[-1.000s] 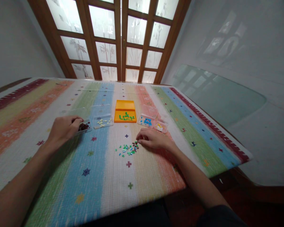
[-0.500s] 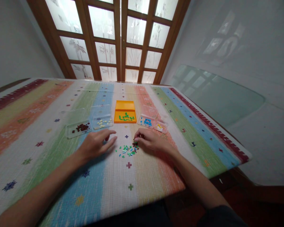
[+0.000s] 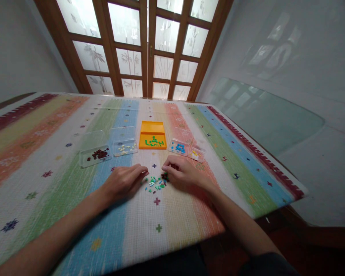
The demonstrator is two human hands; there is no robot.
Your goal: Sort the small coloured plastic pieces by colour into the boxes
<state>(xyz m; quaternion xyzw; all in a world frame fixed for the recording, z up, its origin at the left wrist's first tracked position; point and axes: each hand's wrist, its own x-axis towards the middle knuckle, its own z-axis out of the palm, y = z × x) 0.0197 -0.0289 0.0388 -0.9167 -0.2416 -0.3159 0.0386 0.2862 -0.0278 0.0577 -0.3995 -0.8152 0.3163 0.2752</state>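
A loose pile of tiny green, blue and brown toy bricks lies on the striped cloth between my hands. At the pile's left edge, my left hand has its fingers drawn together in a pinch; whatever is between the tips is too small to make out. My right hand curls over the pile's right side, thumb against the fingers, with dark brown bits showing inside the curl. Just beneath its fingertips are several dark brown bricks. Beyond the hands, an orange case stands with its lid back, green bricks in its near half.
Left of the case are clear boxes, one with dark brown bricks, one with cream bricks. To its right, boxes hold blue bricks and yellow and white pieces. The table's near edge runs before me.
My left hand has moved right and down to the pile, and its spread thumb and fingers have come together. My right hand stays almost in place above the brown bricks.
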